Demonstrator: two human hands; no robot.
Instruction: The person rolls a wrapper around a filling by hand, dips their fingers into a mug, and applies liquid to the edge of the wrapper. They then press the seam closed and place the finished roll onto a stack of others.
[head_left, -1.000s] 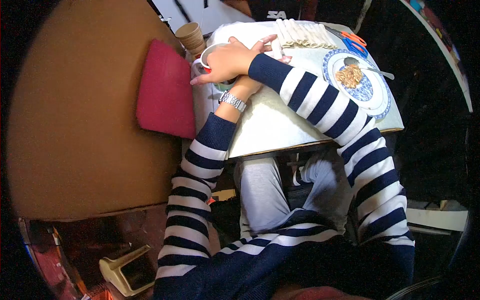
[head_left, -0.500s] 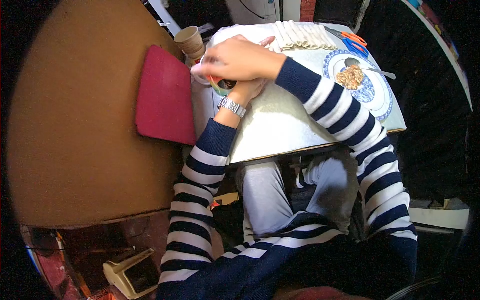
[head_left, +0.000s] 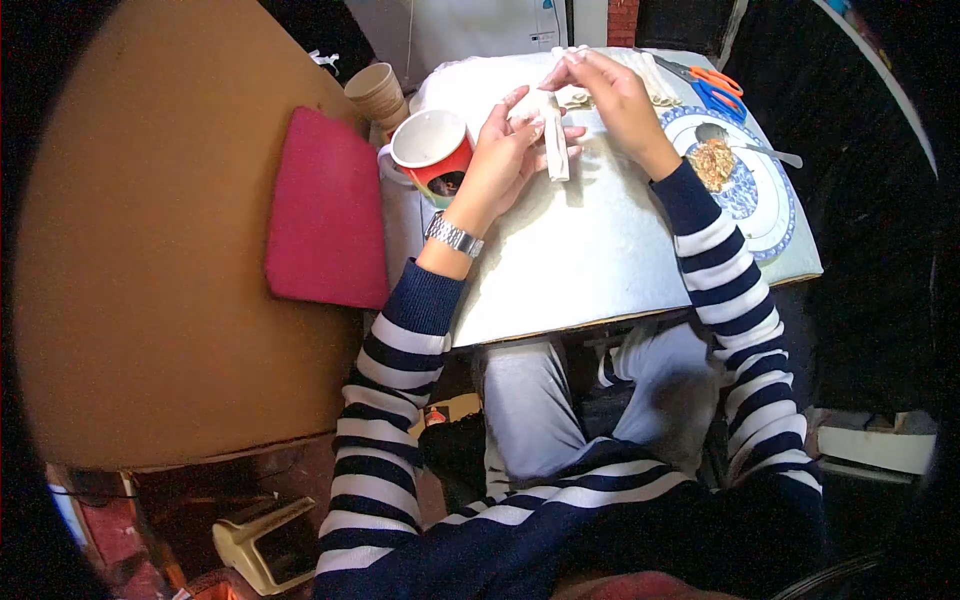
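My left hand (head_left: 500, 165) holds an uncooked spring roll (head_left: 557, 155), a narrow white wrapper roll, across its fingers and thumb. It points down toward me over the table. At the upper end of the roll, my right hand (head_left: 622, 108) reaches in from the right with fingers stretched forward, its fingertips right at the wrapper. Just left of my left hand stands a red and green mug (head_left: 430, 140) with a white inside. Behind my hands lies a row of finished white rolls (head_left: 657, 85), partly hidden by my right hand.
A blue-patterned plate (head_left: 778, 215) with cooked filling (head_left: 712, 165) and a spoon (head_left: 770, 154) sits at the right. Orange and blue scissors (head_left: 718, 92) lie behind it. A beige cup (head_left: 376, 92) stands behind the mug, and a red chair back (head_left: 328, 210) borders the white table (head_left: 590, 265).
My right hand has moved from above the mug back to the right, uncovering the mug. My left hand, previously hidden below it, now shows with the spring roll in it.
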